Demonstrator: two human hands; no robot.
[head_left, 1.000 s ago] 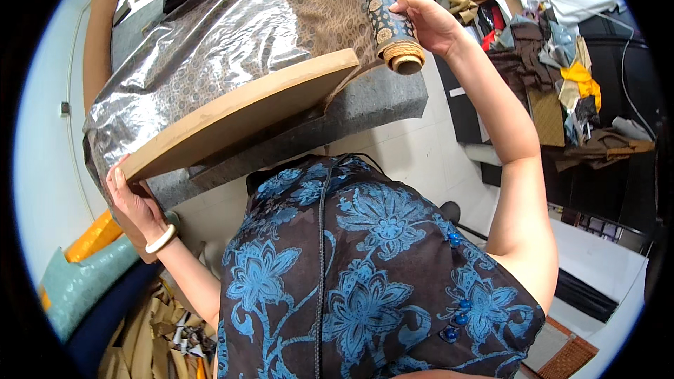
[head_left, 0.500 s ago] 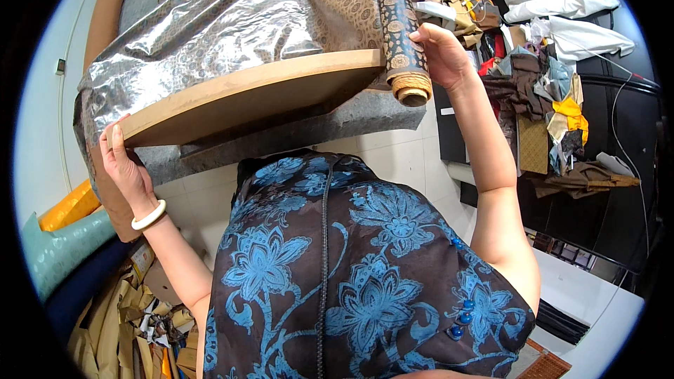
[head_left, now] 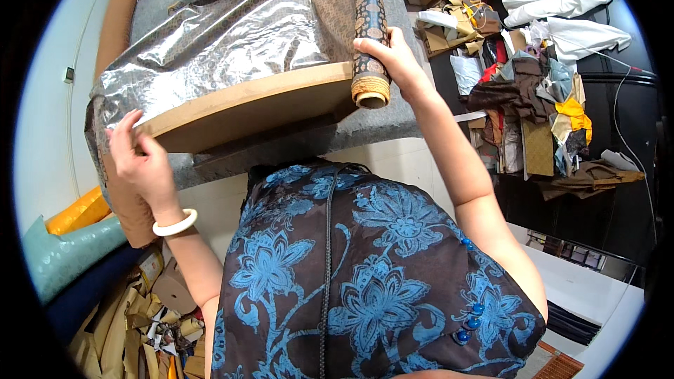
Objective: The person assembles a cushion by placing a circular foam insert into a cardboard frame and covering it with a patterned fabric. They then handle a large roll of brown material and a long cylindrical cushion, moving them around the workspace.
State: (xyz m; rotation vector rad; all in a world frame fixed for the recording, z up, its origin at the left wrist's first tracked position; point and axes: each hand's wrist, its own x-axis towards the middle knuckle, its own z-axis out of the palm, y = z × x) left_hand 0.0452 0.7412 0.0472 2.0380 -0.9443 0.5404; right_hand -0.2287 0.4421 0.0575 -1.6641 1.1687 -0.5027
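A thick brown board [head_left: 246, 121] lies on the table with its near edge tilted toward me. Shiny patterned fabric [head_left: 232, 49], brown and silvery, spreads over its top. At the board's right end stands a fabric roll [head_left: 368, 24], dark with a gold-and-blue pattern, wound on a cardboard tube. My right hand [head_left: 395, 63] is wrapped round this roll near its close end, thumb on top. My left hand [head_left: 144, 165], a pale bangle on its wrist, is beside the board's left corner. Its fingers are apart, near the hanging fabric edge; whether the fingertips touch the fabric I cannot tell.
A grey cloth covers the table [head_left: 393, 130]. To the right, a black surface [head_left: 554, 203] bears heaped fabric scraps [head_left: 526, 91] and white cloths. At lower left, yellow and teal rolls [head_left: 70, 253] lean above a pile of scraps [head_left: 133, 323]. A long brown tube [head_left: 123, 14] runs along the left side.
My left hand has let go of the board's left corner and spread its fingers. My right hand and the fabric roll have shifted left, the board's right end with them.
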